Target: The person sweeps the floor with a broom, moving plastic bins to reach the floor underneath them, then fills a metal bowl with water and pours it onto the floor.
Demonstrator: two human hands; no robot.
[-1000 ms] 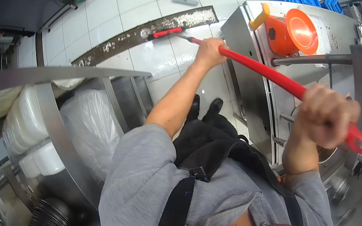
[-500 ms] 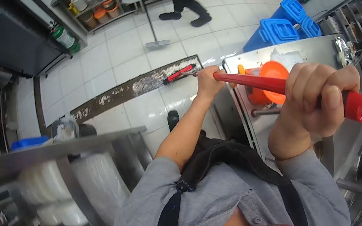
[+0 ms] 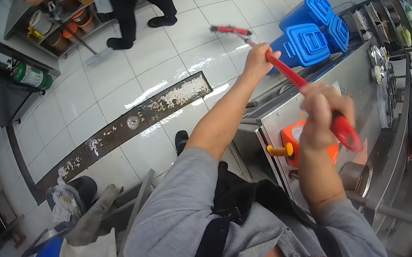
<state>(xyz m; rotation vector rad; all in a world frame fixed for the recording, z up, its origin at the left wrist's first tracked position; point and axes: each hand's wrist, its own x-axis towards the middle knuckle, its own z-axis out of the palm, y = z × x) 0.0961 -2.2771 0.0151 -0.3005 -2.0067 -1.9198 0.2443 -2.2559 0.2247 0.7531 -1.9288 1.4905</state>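
Observation:
Both my hands grip a long red pole ending in a narrow red-and-black head, a floor brush by its look. My left hand is wrapped round the shaft nearer the head. Higher up, close to the looped end, my right hand is closed on the handle, slightly blurred. The brush head is over wet white tiles, beyond the dark floor channel with its pale, patchy residue. Under my right hand an orange container with a yellow handle stands at the steel counter.
Blue lidded bins stand right of the brush head. Ahead, another person in dark trousers stands near a grey-headed floor tool. A green cylinder is at the left wall. A black bucket and a steel rack are at lower left.
The brush head has moved from the channel's end forward and right onto the tiles, both hands carrying the pole along. My view has turned. The other person and the grey-headed tool appear further left.

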